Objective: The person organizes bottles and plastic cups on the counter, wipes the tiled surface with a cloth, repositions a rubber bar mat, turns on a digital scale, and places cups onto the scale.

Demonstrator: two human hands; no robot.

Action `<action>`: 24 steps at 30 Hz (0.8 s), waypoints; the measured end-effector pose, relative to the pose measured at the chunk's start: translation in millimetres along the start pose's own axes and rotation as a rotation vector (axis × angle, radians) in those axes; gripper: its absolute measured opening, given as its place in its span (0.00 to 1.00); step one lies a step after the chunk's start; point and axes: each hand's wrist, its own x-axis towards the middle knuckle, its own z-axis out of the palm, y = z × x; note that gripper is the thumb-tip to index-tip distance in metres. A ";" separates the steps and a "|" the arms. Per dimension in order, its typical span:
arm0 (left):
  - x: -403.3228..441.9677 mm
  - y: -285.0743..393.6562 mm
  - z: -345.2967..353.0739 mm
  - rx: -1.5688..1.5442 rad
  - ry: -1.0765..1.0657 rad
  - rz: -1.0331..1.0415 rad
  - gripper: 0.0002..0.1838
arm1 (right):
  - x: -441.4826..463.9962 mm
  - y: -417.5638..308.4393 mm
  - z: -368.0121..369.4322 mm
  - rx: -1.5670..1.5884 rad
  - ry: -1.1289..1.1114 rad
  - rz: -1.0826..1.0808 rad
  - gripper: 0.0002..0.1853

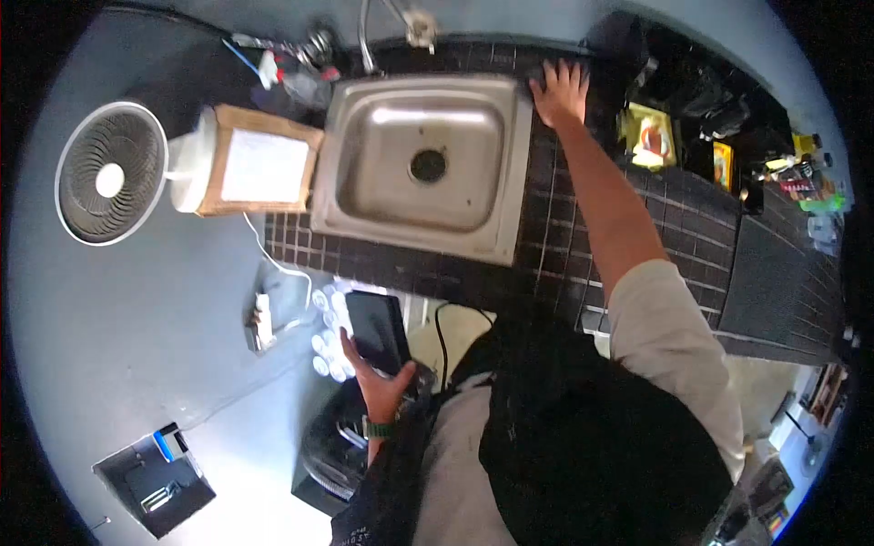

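My left hand (381, 387) is closed around a flat black device with a dark screen (375, 329), like a phone or small tablet. It is held low, in front of the counter and beside my body. My right hand (561, 94) reaches out to the back of the black tiled counter (569, 218), just right of the steel sink (421, 246). Its fingers are spread, palm down. Something dark lies by the fingertips, but I cannot make out what it is. No water or dishes show in the sink basin.
Left of the sink are a cardboard box (314, 173) with a white sheet and a round fan (110, 180). A faucet (366, 41) rises behind the basin. Yellow packets (650, 136) and several bottles (810, 173) stand at right. A white cable (273, 259) hangs below the box.
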 end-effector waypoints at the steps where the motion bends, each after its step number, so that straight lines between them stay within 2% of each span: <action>1: -5.6 -4.9 -1.0 -0.031 0.027 -0.019 0.73 | -10.4 1.6 -1.5 0.033 0.003 -0.002 0.34; 2: -9.2 -8.5 -1.7 -0.068 0.056 -0.034 0.73 | -21.2 -0.7 -4.5 0.063 0.012 -0.003 0.33; 4: -8.7 -18.2 1.7 -0.132 0.079 -0.091 0.72 | -120.6 -13.1 -43.2 0.062 0.030 -0.119 0.33; 5: -2.0 -28.7 4.6 -0.122 0.079 0.001 0.71 | -162.7 -21.3 -68.3 0.097 -0.071 -0.167 0.34; 8: 24.1 -27.4 20.1 -0.152 0.035 0.066 0.70 | -288.5 -25.6 -135.9 0.262 -0.392 -0.318 0.35; 10: 42.6 -8.2 30.5 -0.125 -0.004 0.128 0.70 | -347.6 2.0 -164.1 0.334 -0.443 -0.339 0.35; 11: 52.6 1.1 33.0 -0.062 -0.028 0.222 0.68 | -360.7 23.4 -180.6 0.305 -0.468 -0.271 0.36; 15: 74.8 25.8 42.8 -0.060 -0.049 0.255 0.70 | -376.3 155.0 -197.8 0.033 -0.471 0.060 0.35; 16: 78.1 21.3 44.7 -0.060 -0.025 0.301 0.69 | -362.0 179.9 -212.7 -0.088 -0.572 0.157 0.34; 18: 78.5 24.1 40.3 -0.047 -0.004 0.281 0.69 | -387.6 259.7 -181.0 -0.006 -0.210 0.086 0.33; 22: 62.9 12.6 22.5 -0.034 0.079 0.198 0.68 | -366.1 247.7 -183.1 -0.012 -0.263 0.033 0.32; 24: 48.9 -0.1 11.8 -0.016 0.124 0.168 0.68 | -358.4 218.6 -181.8 0.068 -0.289 -0.199 0.31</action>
